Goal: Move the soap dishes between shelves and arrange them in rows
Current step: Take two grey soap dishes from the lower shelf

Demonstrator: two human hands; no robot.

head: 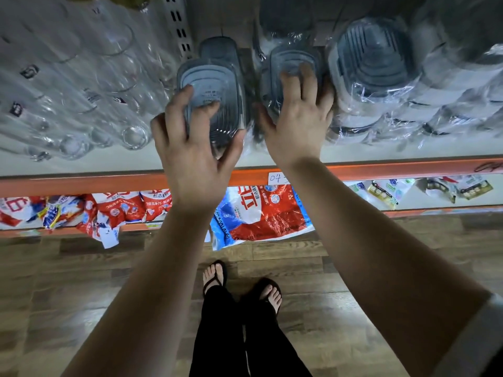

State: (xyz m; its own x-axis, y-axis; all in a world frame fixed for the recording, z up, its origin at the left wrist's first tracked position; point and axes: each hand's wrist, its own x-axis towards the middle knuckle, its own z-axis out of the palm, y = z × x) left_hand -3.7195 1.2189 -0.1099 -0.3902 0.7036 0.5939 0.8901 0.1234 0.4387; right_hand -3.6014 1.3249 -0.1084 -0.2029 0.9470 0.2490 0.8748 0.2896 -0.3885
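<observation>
Shop shelf (367,155) with an orange front edge: the left grip (190,156) curls fingers and thumb round one grey dish (215,85), the right grip (296,126) clasps a second dish (288,59) just beside it, both near the front edge, seemingly to square them into a row; glasses (81,77) stand toward the shelf's left end.

The left hand (193,161) and right hand (296,129) are bare, forearms uncovered. A pale short sleeve (481,341) edges the right arm at four o'clock. Black trousers (217,336) and black flip-flops (209,281) show at six o'clock.
</observation>
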